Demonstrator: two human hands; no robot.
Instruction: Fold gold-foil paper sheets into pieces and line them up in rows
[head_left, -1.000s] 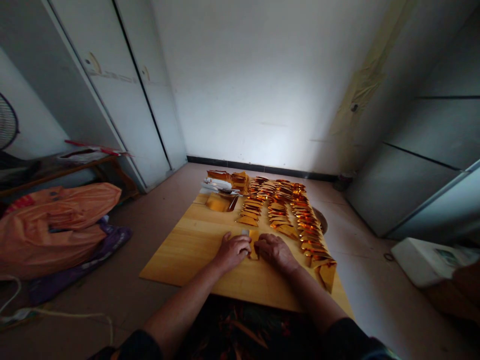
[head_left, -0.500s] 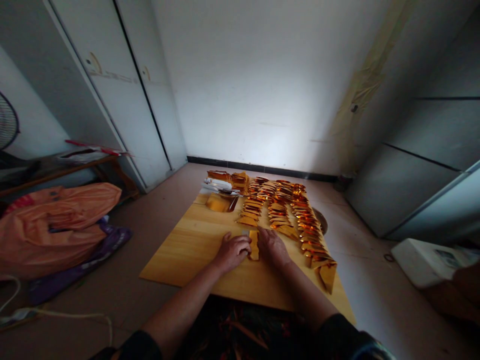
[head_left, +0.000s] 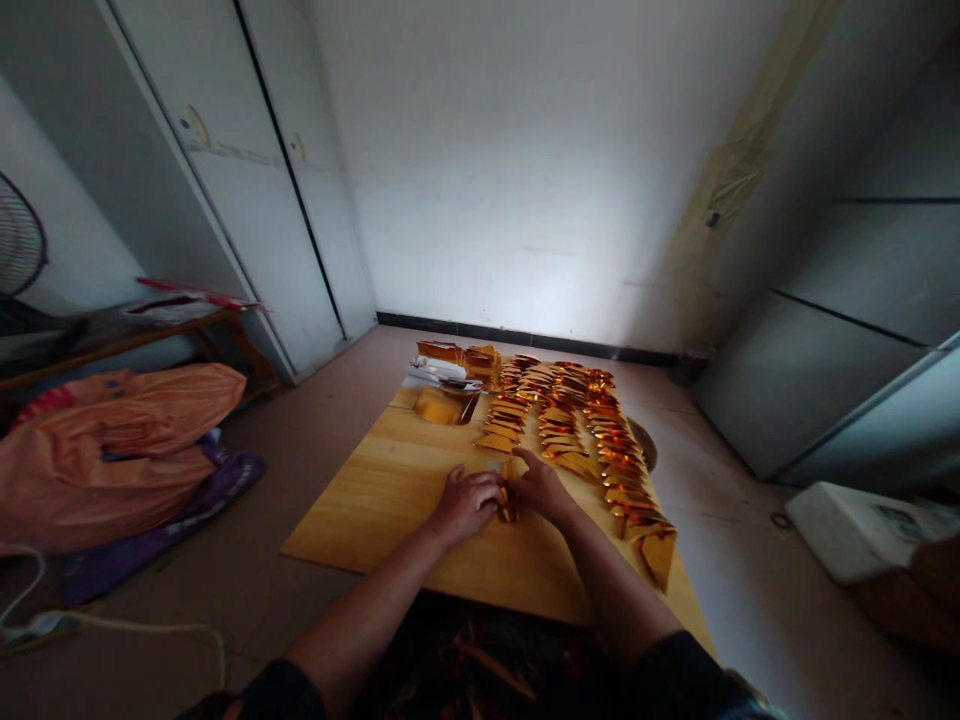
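A small strip of gold foil paper (head_left: 509, 507) lies on the wooden board in front of me, mostly covered by my fingers. My left hand (head_left: 465, 505) has its fingers curled and closed on the strip's left side. From the right, my right hand (head_left: 543, 489) bends its fingers over the same paper, with one digit sticking out toward the far side. Just beyond my hands, several rows of folded gold foil pieces (head_left: 559, 420) stretch to the board's far and right edges.
The wooden board (head_left: 360, 500) carries a flat gold sheet stack (head_left: 442, 405) and a white packet (head_left: 436, 369) at its far left. Left on the floor lie an orange bag (head_left: 112, 450) and a cord (head_left: 150, 628). A white box (head_left: 855, 530) stands at right.
My right hand has gone from lying flat beside the strip to bending its fingers over it. The strip now looks folded up and less visible. My left hand stays in place.
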